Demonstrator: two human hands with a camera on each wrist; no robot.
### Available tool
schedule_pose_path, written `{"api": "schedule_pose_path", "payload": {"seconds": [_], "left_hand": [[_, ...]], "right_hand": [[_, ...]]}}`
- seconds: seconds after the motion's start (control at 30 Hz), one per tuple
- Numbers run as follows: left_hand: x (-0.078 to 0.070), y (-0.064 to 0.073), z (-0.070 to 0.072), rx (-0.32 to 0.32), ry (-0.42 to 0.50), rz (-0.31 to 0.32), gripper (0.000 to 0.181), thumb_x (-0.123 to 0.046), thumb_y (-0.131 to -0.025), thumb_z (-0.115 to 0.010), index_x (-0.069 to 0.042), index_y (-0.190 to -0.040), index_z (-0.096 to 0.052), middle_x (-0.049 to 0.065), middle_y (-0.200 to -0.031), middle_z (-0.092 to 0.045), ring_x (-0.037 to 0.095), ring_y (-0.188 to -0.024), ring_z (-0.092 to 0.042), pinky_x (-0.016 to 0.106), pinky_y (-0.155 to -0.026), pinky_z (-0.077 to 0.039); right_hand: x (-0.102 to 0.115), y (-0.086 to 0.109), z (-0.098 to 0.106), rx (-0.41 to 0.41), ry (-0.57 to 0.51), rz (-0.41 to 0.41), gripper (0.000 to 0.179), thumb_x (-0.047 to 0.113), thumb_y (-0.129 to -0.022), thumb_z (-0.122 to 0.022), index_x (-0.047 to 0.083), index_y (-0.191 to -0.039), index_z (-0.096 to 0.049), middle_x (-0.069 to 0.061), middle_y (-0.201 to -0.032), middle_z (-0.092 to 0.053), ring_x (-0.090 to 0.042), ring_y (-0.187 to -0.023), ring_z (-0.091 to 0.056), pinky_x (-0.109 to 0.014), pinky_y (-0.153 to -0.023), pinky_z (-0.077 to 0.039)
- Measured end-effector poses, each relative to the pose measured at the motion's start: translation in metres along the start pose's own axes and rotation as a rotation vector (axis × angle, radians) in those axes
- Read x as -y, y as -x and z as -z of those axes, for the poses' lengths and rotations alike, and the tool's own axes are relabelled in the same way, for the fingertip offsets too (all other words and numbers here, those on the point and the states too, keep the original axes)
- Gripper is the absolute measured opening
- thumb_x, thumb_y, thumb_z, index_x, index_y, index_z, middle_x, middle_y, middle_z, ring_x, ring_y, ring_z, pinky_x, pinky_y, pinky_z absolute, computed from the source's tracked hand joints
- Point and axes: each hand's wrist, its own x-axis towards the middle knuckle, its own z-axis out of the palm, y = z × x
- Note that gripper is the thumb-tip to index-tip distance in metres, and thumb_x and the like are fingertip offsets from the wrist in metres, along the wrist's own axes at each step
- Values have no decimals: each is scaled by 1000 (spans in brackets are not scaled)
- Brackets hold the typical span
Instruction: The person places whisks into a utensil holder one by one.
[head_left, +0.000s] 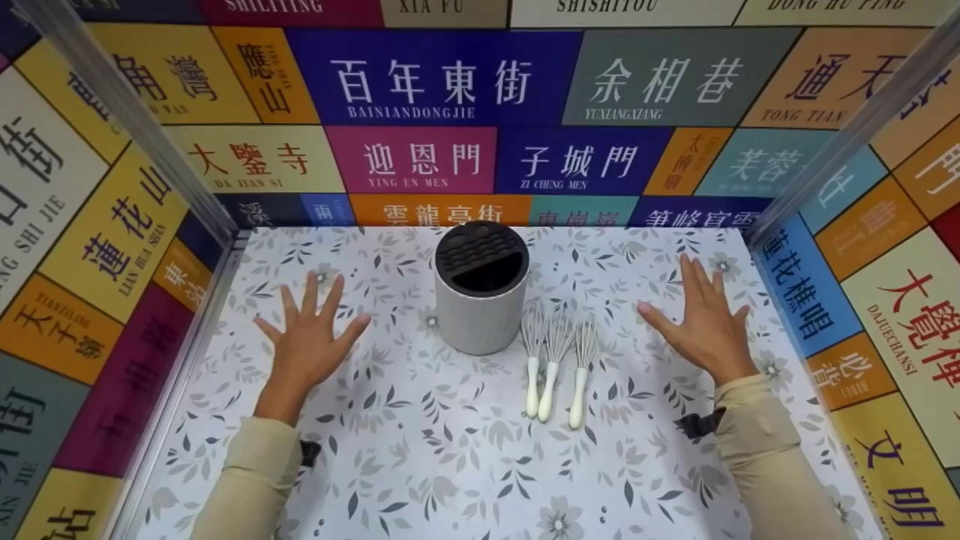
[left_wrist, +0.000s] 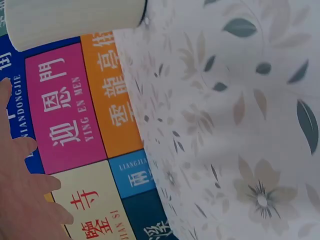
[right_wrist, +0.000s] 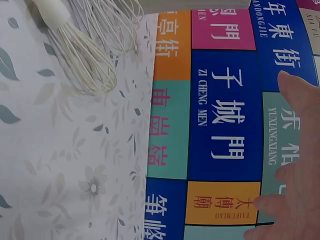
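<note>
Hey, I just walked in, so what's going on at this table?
Nobody is holding anything right now. A person's left hand and right hand are spread open on either side of an upright white container with a black slotted top. Three whisks lie side by side on the floral surface, just right of the container.

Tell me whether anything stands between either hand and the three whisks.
From the right hand, nothing visible: only patterned tabletop lies between it and the whisks. From the left hand, the container stands in the direct line to their wire heads, though the way to the handles looks open.
</note>
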Motion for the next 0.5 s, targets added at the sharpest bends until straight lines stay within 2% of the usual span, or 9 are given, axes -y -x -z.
{"api": "schedule_pose_path", "payload": {"seconds": [0.1, 0.17, 0.3, 0.4, 0.5], "left_hand": [[-8, 2, -3, -10, 59, -26, 87, -79, -94, -36, -34, -165, -14, 10, -173, 1, 48, -155, 14, 85, -102, 18], [-15, 3, -4, -13, 99, -42, 83, -77, -96, -37, -32, -165, -17, 10, -173, -3, 47, -156, 10, 85, -104, 15], [-30, 2, -5, -23, 202, -62, 76, -72, -100, -35, -34, -164, -21, 9, -172, -12, 43, -158, 1, 83, -110, 7], [-41, -1, -5, -48, 311, -86, 69, -65, -103, -38, -33, -163, -25, 10, -171, -20, 41, -158, -10, 81, -114, -1], [-51, -8, -7, -82, 425, -122, 63, -57, -106, -41, -29, -161, -32, 11, -167, -29, 37, -155, -24, 70, -121, -14]], "right_hand": [[0, 7, -6, 36, -39, -28, 108, 80, -88, -51, 33, -163, 11, -14, -172, -4, -51, -155, -3, -87, -105, -2], [-1, 12, -10, 50, -52, -41, 108, 80, -89, -50, 33, -163, 12, -21, -170, -10, -55, -152, -13, -84, -106, -14], [-1, 21, -17, 52, -76, -43, 105, 78, -91, -48, 32, -163, 13, -24, -168, -19, -60, -139, -36, -78, -94, -37], [0, 26, -23, 42, -115, -36, 102, 75, -94, -47, 30, -164, 11, -20, -166, -29, -60, -130, -46, -74, -88, -42], [2, 29, -31, 31, -160, -33, 99, 71, -96, -47, 26, -165, 7, -21, -160, -40, -56, -128, -51, -71, -91, -44]]}}
